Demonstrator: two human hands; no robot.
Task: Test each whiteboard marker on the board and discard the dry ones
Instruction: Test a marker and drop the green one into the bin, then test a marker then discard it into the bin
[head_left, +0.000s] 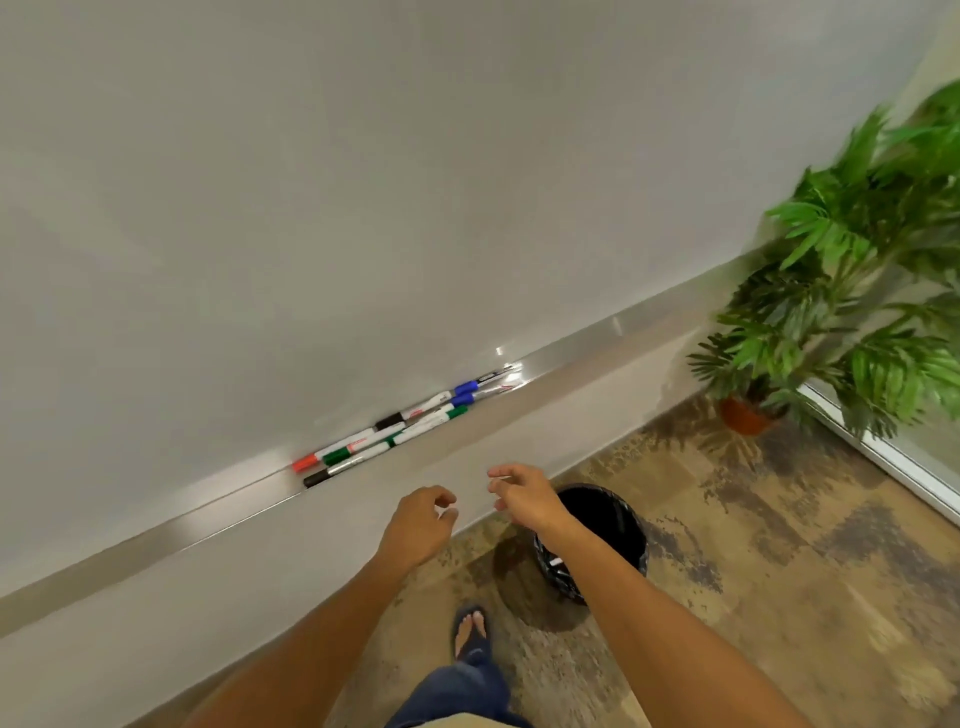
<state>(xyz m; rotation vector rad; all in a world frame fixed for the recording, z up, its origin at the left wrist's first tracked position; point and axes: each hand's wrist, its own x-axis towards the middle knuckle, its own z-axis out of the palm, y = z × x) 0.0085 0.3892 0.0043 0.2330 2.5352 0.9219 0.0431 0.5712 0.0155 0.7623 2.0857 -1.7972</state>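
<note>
Whiteboard markers (400, 423): clustered on the board's metal tray (208, 512), mid-length. Likely light, rigid, smooth; grasp mid-barrel. Left hand (418, 525) and right hand (524, 496): fingers loosely curled, empty, below the tray.

No readable text from my feed. Markers (395, 428) on whiteboard tray (571, 358), near its middle, carry dark and reddish print on white barrels; I can't make out letters, too small and blurred. Whiteboard (363, 182) surface bears no writing I can read.
</note>
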